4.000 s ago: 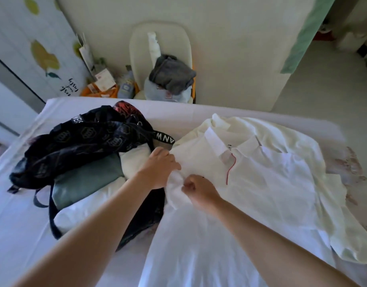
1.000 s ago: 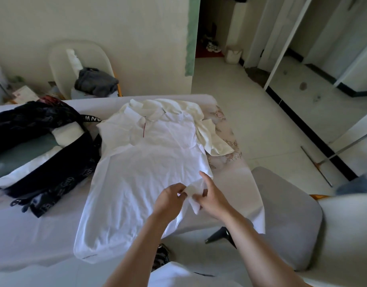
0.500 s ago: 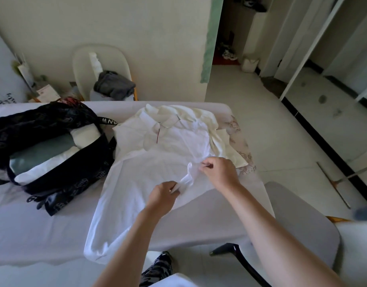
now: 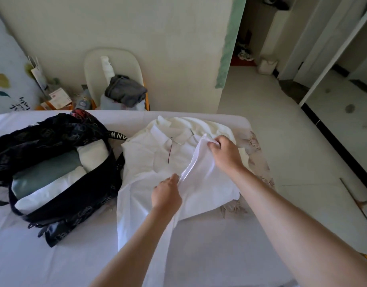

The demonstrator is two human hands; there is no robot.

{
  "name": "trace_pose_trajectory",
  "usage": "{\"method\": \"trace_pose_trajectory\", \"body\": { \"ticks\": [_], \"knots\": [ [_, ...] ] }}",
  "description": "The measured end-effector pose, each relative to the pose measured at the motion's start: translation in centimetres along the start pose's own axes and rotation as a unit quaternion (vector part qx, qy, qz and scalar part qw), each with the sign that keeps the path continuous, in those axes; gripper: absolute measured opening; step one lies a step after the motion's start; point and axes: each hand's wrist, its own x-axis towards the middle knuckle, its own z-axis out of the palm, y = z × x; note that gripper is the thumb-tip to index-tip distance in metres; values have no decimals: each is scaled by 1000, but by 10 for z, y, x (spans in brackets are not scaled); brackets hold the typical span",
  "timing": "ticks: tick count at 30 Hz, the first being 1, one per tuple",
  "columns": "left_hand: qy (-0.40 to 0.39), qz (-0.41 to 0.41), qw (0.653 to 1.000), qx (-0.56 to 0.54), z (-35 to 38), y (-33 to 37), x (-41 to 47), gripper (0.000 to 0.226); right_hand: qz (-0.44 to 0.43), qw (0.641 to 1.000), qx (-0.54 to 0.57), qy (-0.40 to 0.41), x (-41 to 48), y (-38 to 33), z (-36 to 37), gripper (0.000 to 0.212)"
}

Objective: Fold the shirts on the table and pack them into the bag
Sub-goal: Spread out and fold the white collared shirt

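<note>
A white collared shirt [image 4: 145, 162] with a thin red placket line lies face up on the table [image 4: 54, 255], on top of a cream shirt [image 4: 211, 124]. My right hand [image 4: 225, 152] pinches the white shirt's right edge and holds it lifted over the chest, near the collar. My left hand [image 4: 167, 192] grips the same fold lower down, at the middle of the shirt. To the left stands an open black bag [image 4: 60, 133] holding folded white and grey-green shirts [image 4: 48, 175].
Behind the table a white chair [image 4: 114, 65] carries a grey garment. Papers and small items sit on the floor at the back left. Tiled floor and a doorway lie to the right of the table's edge.
My right hand has carried the shirt's right side up and inward toward the collar. My left hand moved up slightly along the fold.
</note>
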Motion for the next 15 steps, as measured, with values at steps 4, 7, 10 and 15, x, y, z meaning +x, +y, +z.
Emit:
{"method": "trace_pose_trajectory", "body": {
  "ticks": [4, 7, 10, 15],
  "knots": [
    [-51, -30, 998, 27, -28, -43, 48, 26, 52, 993, -108, 19, 35, 30, -4, 23],
    [-90, 13, 993, 77, -59, -45, 115, 36, 83, 981, -172, 27, 59, 52, 8, 35],
    [-113, 57, 989, 74, -84, -30, 188, 42, 131, 980, -145, 44, 90, 58, 20, 34],
    [-8, 24, 992, -125, -88, -5, 256, 47, 222, 971, -6, 90, 129, 58, 41, 30]
  ]
}}
